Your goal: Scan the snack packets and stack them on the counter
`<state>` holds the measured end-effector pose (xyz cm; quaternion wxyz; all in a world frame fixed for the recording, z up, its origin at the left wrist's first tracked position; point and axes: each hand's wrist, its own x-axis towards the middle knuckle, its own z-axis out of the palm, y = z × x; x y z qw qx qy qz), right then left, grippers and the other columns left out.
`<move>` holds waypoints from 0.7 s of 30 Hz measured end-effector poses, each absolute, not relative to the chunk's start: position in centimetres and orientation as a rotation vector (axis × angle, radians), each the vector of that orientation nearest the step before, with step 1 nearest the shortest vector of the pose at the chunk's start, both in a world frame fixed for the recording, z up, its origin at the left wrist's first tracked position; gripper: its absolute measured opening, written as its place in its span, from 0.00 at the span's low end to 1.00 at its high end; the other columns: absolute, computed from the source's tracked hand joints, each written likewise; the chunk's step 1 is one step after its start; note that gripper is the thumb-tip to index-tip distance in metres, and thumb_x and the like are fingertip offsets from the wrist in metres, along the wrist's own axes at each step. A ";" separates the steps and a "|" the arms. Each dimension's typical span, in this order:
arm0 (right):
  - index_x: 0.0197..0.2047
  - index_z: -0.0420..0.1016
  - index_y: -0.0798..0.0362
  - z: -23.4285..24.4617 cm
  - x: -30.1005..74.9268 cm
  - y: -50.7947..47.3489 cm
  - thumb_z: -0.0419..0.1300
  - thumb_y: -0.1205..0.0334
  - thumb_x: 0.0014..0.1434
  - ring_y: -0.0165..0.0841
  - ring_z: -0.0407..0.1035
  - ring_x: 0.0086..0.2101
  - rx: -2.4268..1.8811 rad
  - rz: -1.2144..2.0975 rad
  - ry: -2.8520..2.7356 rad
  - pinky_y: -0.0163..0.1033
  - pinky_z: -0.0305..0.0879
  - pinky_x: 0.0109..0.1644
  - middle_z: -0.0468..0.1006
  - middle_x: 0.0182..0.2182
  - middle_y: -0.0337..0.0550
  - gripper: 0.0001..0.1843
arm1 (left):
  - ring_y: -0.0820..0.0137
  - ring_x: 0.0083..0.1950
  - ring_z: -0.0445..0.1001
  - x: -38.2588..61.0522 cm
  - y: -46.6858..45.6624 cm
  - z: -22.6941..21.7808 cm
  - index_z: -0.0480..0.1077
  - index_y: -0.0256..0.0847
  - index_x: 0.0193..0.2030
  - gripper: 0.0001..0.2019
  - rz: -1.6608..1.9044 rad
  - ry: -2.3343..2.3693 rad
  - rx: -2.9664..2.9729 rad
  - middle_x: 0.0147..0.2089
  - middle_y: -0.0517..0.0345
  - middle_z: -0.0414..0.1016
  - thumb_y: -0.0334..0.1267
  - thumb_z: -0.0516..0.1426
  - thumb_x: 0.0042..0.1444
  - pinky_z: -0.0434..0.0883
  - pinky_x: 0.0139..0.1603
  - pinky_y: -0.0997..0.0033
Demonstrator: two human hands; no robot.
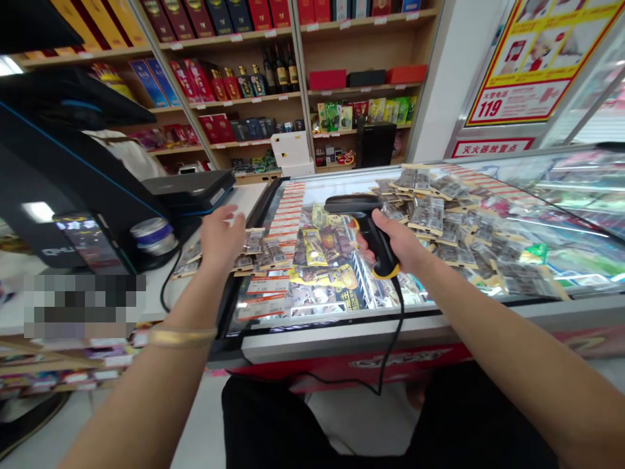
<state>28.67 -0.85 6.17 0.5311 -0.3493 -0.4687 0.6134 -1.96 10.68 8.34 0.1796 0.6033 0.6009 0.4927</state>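
Observation:
My right hand (403, 244) is wrapped round the handle of a black and yellow barcode scanner (375, 238), held above the glass top of a freezer (322, 319). A black cord runs down from its grip. On the left, my left hand (222, 234) hovers by a small group of flat snack packets (261, 251) at the freezer's left edge. Its fingers are loosely bent and apart, with nothing visible in them. A larger heap of similar packets (454, 221) is spread over the glass to the right of the scanner.
A checkout machine (29, 189) with a phone (92, 244) and a round tin (153, 234) stands on the left counter. Behind the freezer are shelves (234, 39) of boxes and bottles. The scanner's cord (390, 339) loops over the freezer's front edge.

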 end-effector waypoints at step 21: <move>0.48 0.73 0.54 2.3 38.4 -6.3 0.64 0.31 0.53 0.28 0.60 0.19 -0.865 1.379 -0.973 0.33 0.56 0.20 0.68 0.23 0.36 0.35 | 0.48 0.50 0.77 15.8 6.7 2.7 0.65 0.46 0.31 0.35 0.781 1.416 1.947 0.34 0.56 0.75 0.41 0.78 0.13 0.73 0.52 0.57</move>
